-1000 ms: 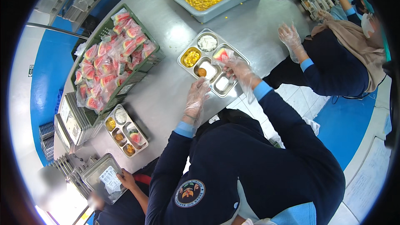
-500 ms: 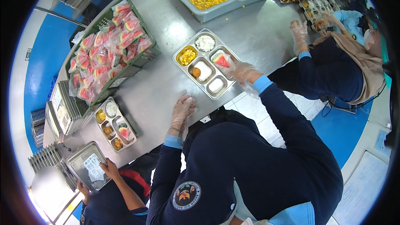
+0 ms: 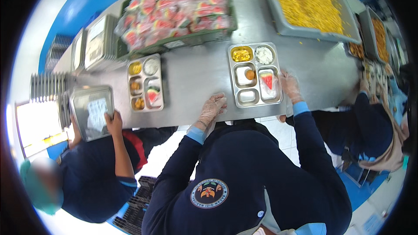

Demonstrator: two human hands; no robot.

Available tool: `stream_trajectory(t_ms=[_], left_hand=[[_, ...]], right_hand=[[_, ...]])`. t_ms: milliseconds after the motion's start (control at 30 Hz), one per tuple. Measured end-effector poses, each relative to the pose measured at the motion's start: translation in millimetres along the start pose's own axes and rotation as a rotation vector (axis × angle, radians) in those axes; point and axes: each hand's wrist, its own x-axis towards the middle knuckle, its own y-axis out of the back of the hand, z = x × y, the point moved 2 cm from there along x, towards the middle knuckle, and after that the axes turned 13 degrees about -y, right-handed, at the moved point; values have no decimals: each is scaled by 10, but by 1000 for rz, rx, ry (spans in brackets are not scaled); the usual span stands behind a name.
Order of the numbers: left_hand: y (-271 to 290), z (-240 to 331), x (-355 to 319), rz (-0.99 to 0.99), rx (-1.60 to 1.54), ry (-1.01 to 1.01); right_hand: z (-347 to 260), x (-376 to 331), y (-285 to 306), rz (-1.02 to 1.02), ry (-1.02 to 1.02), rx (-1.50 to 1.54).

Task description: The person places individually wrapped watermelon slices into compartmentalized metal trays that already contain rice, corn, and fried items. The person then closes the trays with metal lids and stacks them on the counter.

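Note:
A steel compartment tray lies in front of me. It holds white rice, yellow food, a small round brown item and a bagged watermelon slice. My gloved right hand is at the tray's right rim, its fingers extended and holding no slice. Whether it touches the rim is hard to tell. My gloved left hand rests by the table's front edge, left of the tray, with fingers curled together and nothing visible in them.
A green crate of bagged watermelon slices stands back left, a grey tub of yellow food back right. Another filled tray lies left. A co-worker at left holds a lidded tray; stacked trays stand behind. Another person works at right.
My right hand has let go of the bagged watermelon slice, which now lies in the tray, and has drawn back to the rim. The whole view has turned.

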Motion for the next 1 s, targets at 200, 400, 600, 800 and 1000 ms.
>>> stream_trajectory(t_ms=[200, 400, 600, 800, 1000], left_hand=[[877, -273, -306, 283, -10, -9], [1342, -536, -675, 500, -168, -23], [1405, -705, -963, 258, 24, -28], [1476, -285, -824, 151, -58, -18], [1486, 264, -896, -187, 381, -18]], right_hand=[[-883, -354, -706, -342, 19, 227], [-1957, -777, -1350, -312, 371, 251], [-2474, -874, -1644, -574, 399, 114], [-3015, -767, -1044, -414, 424, 253], [-4096, -137, -147, -79, 488, 204]])
